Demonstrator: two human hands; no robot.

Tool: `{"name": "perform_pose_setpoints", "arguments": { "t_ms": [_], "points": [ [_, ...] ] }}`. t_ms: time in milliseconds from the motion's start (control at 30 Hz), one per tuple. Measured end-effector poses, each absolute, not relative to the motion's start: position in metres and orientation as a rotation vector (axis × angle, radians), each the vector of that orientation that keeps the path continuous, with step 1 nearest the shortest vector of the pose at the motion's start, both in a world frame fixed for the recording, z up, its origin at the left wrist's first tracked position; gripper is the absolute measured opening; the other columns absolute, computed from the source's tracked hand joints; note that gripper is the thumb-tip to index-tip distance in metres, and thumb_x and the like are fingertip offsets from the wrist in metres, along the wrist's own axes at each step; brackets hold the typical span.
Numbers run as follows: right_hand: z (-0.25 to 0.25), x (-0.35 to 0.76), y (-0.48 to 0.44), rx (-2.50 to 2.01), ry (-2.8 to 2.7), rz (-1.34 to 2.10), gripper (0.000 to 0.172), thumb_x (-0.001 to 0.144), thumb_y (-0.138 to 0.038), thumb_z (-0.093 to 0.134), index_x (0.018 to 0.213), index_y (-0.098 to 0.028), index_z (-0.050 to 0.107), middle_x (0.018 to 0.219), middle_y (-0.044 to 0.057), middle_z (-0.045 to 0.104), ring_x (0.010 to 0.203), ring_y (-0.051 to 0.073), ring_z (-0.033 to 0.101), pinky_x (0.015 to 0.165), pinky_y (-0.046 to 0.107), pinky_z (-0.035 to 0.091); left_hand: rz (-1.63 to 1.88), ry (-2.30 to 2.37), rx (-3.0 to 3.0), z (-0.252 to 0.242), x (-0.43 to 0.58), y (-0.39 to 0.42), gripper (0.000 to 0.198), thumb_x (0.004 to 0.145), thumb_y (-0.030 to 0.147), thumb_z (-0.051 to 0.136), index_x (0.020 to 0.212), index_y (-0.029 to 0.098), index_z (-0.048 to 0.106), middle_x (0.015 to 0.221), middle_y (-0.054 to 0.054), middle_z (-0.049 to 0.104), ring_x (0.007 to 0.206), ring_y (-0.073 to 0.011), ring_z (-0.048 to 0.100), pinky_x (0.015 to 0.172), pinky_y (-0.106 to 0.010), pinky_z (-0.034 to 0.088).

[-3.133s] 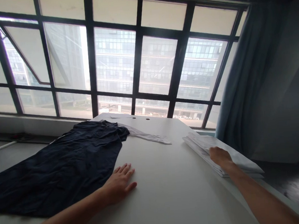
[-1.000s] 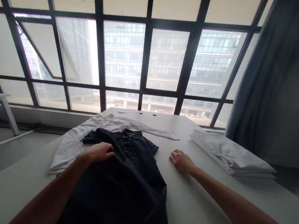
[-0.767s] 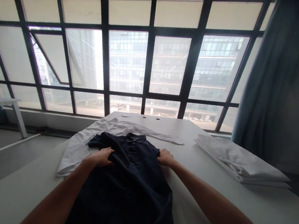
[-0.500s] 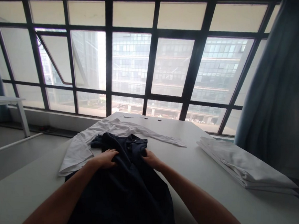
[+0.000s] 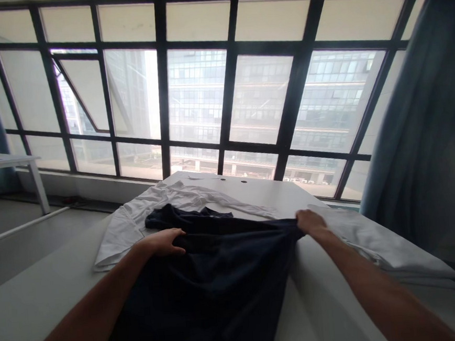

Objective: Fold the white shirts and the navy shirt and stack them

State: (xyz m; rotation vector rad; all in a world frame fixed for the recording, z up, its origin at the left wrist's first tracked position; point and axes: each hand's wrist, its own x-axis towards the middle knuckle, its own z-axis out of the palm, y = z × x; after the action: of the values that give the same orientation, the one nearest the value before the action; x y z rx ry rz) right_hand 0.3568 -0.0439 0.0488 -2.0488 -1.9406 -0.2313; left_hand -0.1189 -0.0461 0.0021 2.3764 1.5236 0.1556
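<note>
One dark garment lies over the white table, drawn sideways: right hand pinching its edge, apparently for tension; left hand against it, thumb apart, grip unclear, probably anchoring.

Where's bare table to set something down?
Left of the left forearm, tabletop is bare up to the white garment; another patch lies between its sleeve and the window. The middle is crowded with the dark garment, left hand and right hand.
</note>
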Motion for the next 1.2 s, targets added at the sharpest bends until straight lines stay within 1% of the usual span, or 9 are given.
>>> {"name": "perform_pose_setpoints", "arguments": {
  "t_ms": [100, 267, 367, 500, 667, 800, 900, 1033, 1200],
  "points": [
    [0.054, 0.426, -0.047, -2.343, -1.628, -0.299, 0.037, 0.092, -0.015, 0.043, 0.105, 0.005, 0.072, 0.109, 0.042, 0.06, 0.101, 0.045, 0.065, 0.077, 0.052, 0.047, 0.176, 1.432, 2.389, 0.006, -0.11, -0.052, 0.072, 0.072, 0.041, 0.075, 0.138, 0.022, 0.054, 0.148, -0.01, 0.048, 0.135, -0.0327, 0.044, 0.113, -0.039, 0.034],
    [0.013, 0.417, -0.042, -2.386, -1.754, -0.39, 0.038, 0.093, -0.034, 0.053, 0.122, -0.012, 0.065, 0.126, 0.026, 0.059, 0.117, 0.04, 0.058, 0.092, 0.052, 0.046, 0.23, 1.265, 2.536, 0.002, -0.079, -0.067, 0.067, 0.075, 0.043, 0.076, 0.136, 0.025, 0.056, 0.15, -0.01, 0.046, 0.138, -0.0326, 0.04, 0.113, -0.045, 0.032],
    [-0.012, 0.378, -0.047, -2.088, -2.146, -0.083, 0.04, 0.094, -0.04, 0.052, 0.121, -0.014, 0.067, 0.123, 0.02, 0.063, 0.114, 0.032, 0.061, 0.097, 0.042, 0.046, 0.303, 1.078, 2.634, -0.005, -0.056, -0.08, 0.064, 0.08, 0.044, 0.074, 0.138, 0.025, 0.055, 0.15, -0.01, 0.045, 0.138, -0.0324, 0.04, 0.114, -0.046, 0.032],
    [-0.032, 0.353, -0.066, -1.818, -2.39, 0.262, 0.048, 0.091, -0.041, 0.056, 0.131, -0.015, 0.062, 0.134, 0.017, 0.058, 0.121, 0.03, 0.057, 0.107, 0.039, 0.042, 0.292, 0.853, 2.711, -0.015, -0.03, -0.094, 0.061, 0.081, 0.045, 0.074, 0.137, 0.026, 0.056, 0.149, -0.01, 0.046, 0.135, -0.0335, 0.043, 0.114, -0.047, 0.032],
    [-0.044, 0.358, -0.083, -1.618, -2.296, 0.318, 0.054, 0.092, -0.042, 0.05, 0.139, -0.016, 0.054, 0.144, 0.015, 0.049, 0.129, 0.028, 0.051, 0.113, 0.041, 0.036, 0.362, 0.877, 2.787, -0.015, -0.009, -0.1, 0.031, 0.089, 0.036, 0.063, 0.118, 0.026, 0.069, 0.117, -0.008, 0.067, 0.106, -0.0277, 0.062, 0.096, -0.037, 0.046],
    [-0.042, 0.368, -0.085, -1.475, -2.247, 0.328, 0.051, 0.089, -0.04, 0.056, 0.134, -0.017, 0.057, 0.142, 0.015, 0.05, 0.13, 0.028, 0.049, 0.113, 0.044, 0.035, 0.304, 0.983, 2.78, -0.006, -0.009, -0.098, 0.027, 0.095, 0.027, 0.05, 0.11, 0.025, 0.072, 0.106, -0.007, 0.07, 0.093, -0.0244, 0.067, 0.083, -0.031, 0.049],
    [-0.033, 0.375, -0.088, -1.405, -2.21, 0.269, 0.04, 0.082, -0.031, 0.062, 0.119, -0.018, 0.065, 0.135, 0.014, 0.055, 0.124, 0.029, 0.054, 0.11, 0.044, 0.039, 0.233, 1.163, 2.782, -0.002, -0.024, -0.086, 0.028, 0.092, 0.023, 0.049, 0.103, 0.025, 0.075, 0.102, -0.007, 0.073, 0.094, -0.0265, 0.068, 0.083, -0.033, 0.048],
    [-0.021, 0.372, -0.099, -1.379, -2.223, 0.318, 0.021, 0.078, -0.025, 0.063, 0.096, -0.018, 0.072, 0.109, 0.011, 0.065, 0.101, 0.025, 0.063, 0.095, 0.038, 0.049, 0.241, 1.449, 2.682, -0.004, -0.06, -0.062, 0.028, 0.086, 0.023, 0.052, 0.099, 0.026, 0.077, 0.103, -0.008, 0.074, 0.099, -0.029, 0.066, 0.088, -0.035, 0.047],
    [-0.019, 0.348, -0.111, -1.276, -2.344, 0.544, 0.03, 0.073, -0.027, 0.068, 0.102, -0.018, 0.074, 0.104, 0.009, 0.067, 0.094, 0.023, 0.064, 0.09, 0.035, 0.05, 0.292, 1.367, 2.571, -0.005, -0.084, -0.051, 0.026, 0.082, 0.032, 0.054, 0.094, 0.028, 0.076, 0.099, -0.004, 0.075, 0.095, -0.0258, 0.066, 0.086, -0.032, 0.047]
  ]
}}
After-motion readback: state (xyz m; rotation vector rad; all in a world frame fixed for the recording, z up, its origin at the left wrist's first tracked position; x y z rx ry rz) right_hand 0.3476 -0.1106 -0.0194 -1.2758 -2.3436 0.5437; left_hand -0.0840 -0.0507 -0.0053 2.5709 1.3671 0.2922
